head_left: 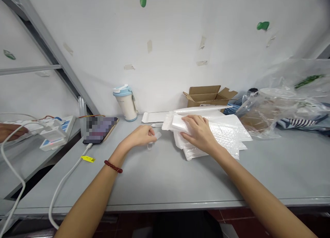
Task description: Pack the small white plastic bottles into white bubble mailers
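My left hand (141, 135) is closed in a pinch above the grey table. At its fingertips is a small translucent plastic piece (158, 135), with a thin clear loop hanging below; its kind is hard to make out. My right hand (199, 133) rests palm down on a loose pile of white bubble mailers (223, 136), thumb and fingers spread across the top one. Behind my left hand, partly under the mailers, lies a flat white box (154, 117). A small white item beside it is partly hidden.
An open cardboard box (206, 96) stands behind the mailers. Clear plastic bags (260, 117) crowd the right. On the left are a tumbler (125, 104), a charging phone (100, 129) with its cable, and a power strip (55, 136). Another person's hand (11, 131) shows at the far left.
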`<state>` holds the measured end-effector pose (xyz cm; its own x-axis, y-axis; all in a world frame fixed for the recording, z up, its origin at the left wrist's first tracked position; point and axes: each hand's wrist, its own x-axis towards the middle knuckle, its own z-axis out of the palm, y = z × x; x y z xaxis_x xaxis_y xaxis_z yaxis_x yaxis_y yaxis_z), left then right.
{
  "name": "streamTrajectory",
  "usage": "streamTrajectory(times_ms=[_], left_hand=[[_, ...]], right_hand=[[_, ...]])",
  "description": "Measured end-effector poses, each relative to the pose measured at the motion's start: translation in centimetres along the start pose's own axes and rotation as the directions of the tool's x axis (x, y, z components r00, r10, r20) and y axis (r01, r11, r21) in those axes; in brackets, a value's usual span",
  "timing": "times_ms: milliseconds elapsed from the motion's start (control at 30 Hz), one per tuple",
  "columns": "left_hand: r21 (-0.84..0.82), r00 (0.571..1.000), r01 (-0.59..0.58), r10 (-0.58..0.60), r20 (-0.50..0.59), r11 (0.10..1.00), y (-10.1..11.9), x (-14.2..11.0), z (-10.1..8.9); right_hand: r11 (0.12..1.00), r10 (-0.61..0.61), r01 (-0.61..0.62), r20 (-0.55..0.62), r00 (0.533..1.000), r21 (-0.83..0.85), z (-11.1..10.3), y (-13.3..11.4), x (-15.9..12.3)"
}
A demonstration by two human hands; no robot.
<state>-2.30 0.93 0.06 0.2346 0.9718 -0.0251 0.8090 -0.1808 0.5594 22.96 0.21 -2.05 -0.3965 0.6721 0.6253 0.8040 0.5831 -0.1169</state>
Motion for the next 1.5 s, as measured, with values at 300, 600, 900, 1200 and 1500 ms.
streamTrajectory(times_ms=[300,600,900,1200,1500], left_hand=[[-0.357,0.887,-0.324,0.151,-0.436,0.876,1.1,0.6,0.9],[-0.559,0.936,-0.252,0.053,-0.347,0.790,2.5,0.8,3.6],[-0.163,0.806,-0.458,0.331,-0.490,0.874,1.3,1.6,3.9],[0.154,0.912,-0.074,0.129,-0.389,0.985,-5.3,4.0,2.4],[0.094,0.923,-0.052,0.084,-0.374,0.994,-4.4,3.9,1.5]], right_hand=[[0.988,0.022,-0.017,0.033,0.999,-0.156,-0.2,-0.3,0.0],[0.997,-0.006,0.005,-0.007,1.000,-0.081,-0.2,-0.5,0.0],[0.998,-0.010,0.009,-0.018,1.000,-0.070,-0.1,-0.7,0.0],[0.998,0.026,-0.028,-0.033,0.999,-0.063,-0.2,-0.5,0.0],[0.994,0.049,-0.050,-0.009,0.999,-0.098,0.1,-0.5,0.1]])
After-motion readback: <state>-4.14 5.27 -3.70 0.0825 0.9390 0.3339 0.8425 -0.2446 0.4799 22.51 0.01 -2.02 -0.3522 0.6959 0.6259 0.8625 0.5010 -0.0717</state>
